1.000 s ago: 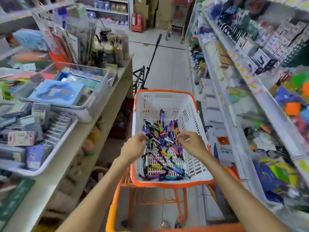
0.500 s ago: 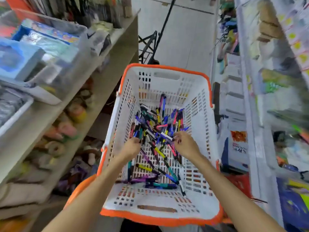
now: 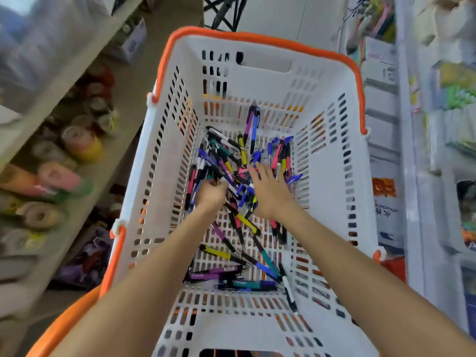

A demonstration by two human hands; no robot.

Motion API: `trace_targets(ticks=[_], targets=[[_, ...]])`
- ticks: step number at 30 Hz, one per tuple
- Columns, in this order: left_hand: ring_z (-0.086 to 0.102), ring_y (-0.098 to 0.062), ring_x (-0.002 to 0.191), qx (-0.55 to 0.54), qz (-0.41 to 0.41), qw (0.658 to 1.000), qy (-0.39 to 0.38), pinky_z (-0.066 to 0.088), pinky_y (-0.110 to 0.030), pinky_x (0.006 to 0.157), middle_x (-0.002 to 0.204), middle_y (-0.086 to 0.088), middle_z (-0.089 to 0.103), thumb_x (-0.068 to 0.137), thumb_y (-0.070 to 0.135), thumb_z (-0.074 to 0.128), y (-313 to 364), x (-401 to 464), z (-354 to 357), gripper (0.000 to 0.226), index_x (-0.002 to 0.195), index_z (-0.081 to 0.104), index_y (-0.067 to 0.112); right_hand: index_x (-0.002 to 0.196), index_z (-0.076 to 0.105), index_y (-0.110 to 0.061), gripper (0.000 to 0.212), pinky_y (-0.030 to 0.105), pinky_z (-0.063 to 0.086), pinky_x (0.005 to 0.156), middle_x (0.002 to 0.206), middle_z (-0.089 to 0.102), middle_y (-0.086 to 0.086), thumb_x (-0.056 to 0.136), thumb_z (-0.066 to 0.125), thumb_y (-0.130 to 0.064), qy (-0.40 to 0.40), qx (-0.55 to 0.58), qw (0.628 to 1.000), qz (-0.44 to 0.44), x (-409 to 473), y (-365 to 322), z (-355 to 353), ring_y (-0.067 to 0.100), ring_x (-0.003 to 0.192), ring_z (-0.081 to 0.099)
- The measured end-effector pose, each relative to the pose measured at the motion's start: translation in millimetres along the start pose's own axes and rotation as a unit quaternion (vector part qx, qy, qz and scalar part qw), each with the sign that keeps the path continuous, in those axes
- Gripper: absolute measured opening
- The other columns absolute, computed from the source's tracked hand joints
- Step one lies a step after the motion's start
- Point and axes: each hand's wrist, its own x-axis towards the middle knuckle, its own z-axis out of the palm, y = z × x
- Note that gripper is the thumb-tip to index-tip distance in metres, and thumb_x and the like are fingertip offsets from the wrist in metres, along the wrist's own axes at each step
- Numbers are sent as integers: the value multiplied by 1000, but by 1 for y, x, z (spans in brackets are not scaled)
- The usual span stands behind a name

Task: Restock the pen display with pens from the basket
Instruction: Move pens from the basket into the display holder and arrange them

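Your white basket [image 3: 164,155] holds a loose heap of pens [image 3: 231,161]; the left shelf [image 3: 85,202] carries tape rolls [image 3: 82,143].

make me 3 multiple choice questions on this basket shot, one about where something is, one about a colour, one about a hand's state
1. Where do the loose pens lie?
A. on the left shelf
B. on the floor of the basket
C. on the aisle floor

2. What colour is the rim of the white basket?
A. orange
B. green
C. black

3. How is the right hand held?
A. clenched in an empty fist
B. gripping the basket rim
C. fingers spread flat over the pens

Answers:
1 B: the pens are heaped inside the slotted basket, under both hands.
2 A: an orange band runs along the top edge.
3 C: its fingers lie extended on the pile, while the left hand is curled among the pens, seemingly round some of them.
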Motion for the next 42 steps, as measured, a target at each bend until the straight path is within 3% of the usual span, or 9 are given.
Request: trace_targets(ticks=[6, 15, 17, 23, 28, 31, 34, 38, 42], targets=[[44, -19, 41, 183, 76, 978, 70, 43, -29, 48, 45, 1, 43, 81, 62, 61, 8, 21, 5, 56, 55, 44, 15, 150, 3, -12, 94, 48, 26, 111, 153, 13, 17, 84, 67, -35, 13, -55, 998, 21, -12, -13, 17, 31, 144, 10], [65, -25, 73, 371, 128, 918, 56, 41, -25, 54, 67, -2, 56, 82, 53, 66, 35, 28, 2, 44, 73, 50, 12, 143, 19, -22, 74, 36, 44, 75, 141, 26, 18, 83, 62, -13, 49, -109, 993, -19, -18, -12, 17, 35, 134, 23], [62, -25, 75, 373, 125, 919, 29, 43, -27, 56, 70, -4, 55, 84, 47, 66, 36, 25, -3, 39, 80, 51, 11, 138, 25, -20, 71, 39, 42, 85, 139, 28, 16, 80, 66, -13, 45, -111, 992, -28, -16, -11, 16, 33, 130, 26], [46, -20, 68, 246, 84, 958, -124, 39, -29, 63, 72, -6, 45, 100, 28, 46, 30, 10, -13, 25, 113, 49, 6, 132, 39, -14, 51, 47, 13, 114, 135, 32, 13, 87, 60, -23, 59, -201, 975, -70, -30, -13, 13, 30, 133, 24], [41, -13, 57, 86, 64, 988, -108, 35, -14, 47, 67, -4, 41, 100, 22, 46, 22, -21, -28, 25, 79, 44, 11, 129, 47, -13, 42, 49, -17, 111, 126, 56, 9, 89, 57, -23, 53, -47, 995, -73, -49, -13, 3, 27, 128, 40], [60, -24, 105, 4, 30, 989, -147, 47, -30, 96, 117, -12, 61, 89, 43, 60, 15, -33, -44, 55, 123, 50, 2, 113, 54, -19, 24, 39, 0, 117, 103, 66, -1, 93, 55, -33, 85, 176, 981, -5, -66, -14, -17, 21, 108, 56], [56, -28, 118, -87, 24, 981, -169, 43, -49, 103, 130, -10, 58, 83, 44, 65, 14, -41, -54, 66, 140, 43, 18, 106, 60, -22, 17, 39, 39, 102, 82, 69, 5, 96, 53, -32, 41, 509, 855, 94, -75, -14, -35, 22, 81, 64], [66, -14, 76, -165, 15, 953, -254, 54, -29, 71, 92, -4, 69, 93, 28, 58, 19, -51, -58, 34, 122, 54, 10, 96, 70, -14, 23, 35, 43, 96, 95, 74, 2, 95, 53, -30, -1, 745, 657, 115, -74, -1, -36, 12, 90, 68], [68, -19, 85, -127, 18, 940, -316, 52, -35, 82, 92, -5, 72, 97, 22, 52, 25, -63, -58, 23, 114, 56, 7, 110, 66, -10, 23, 23, 52, 62, 81, 67, 3, 93, 55, -20, -59, 862, 494, 93, -78, 5, -35, 12, 60, 56]])
